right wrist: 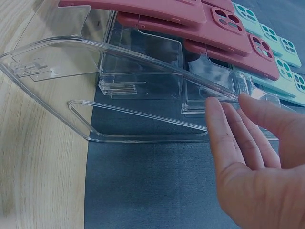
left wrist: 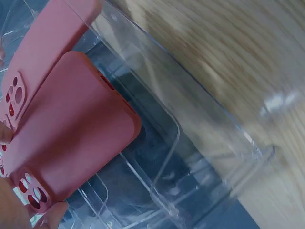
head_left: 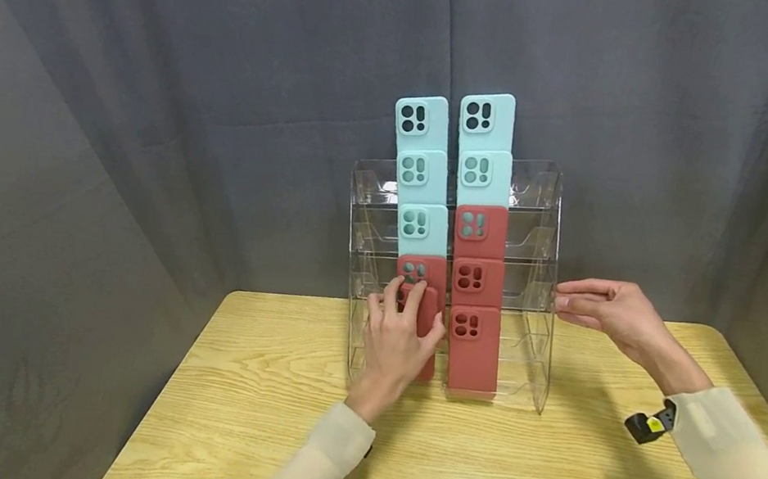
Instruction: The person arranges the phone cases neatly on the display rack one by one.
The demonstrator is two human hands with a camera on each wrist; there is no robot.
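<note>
A clear acrylic tiered stand (head_left: 527, 281) carries two columns of phone cases. My left hand (head_left: 394, 344) holds a red phone case (left wrist: 86, 119) at the lower front of the left column, fingertips at its camera end and thumb along its side. Fingers hide part of this case in the head view. Beside it, the right column's lowest red phone case (head_left: 473, 360) leans in the stand. My right hand (head_left: 611, 315) is at the stand's right side, its fingers extended; thumb and fingertips meet the edge of the clear side panel (right wrist: 157, 62).
Above the red cases, mint phone cases (head_left: 423, 229) fill the upper tiers of both columns. The stand rests on a wooden table (head_left: 258, 386), with a grey curtain (head_left: 222, 124) close behind. A black wrist device (head_left: 647, 426) is strapped below the right sleeve.
</note>
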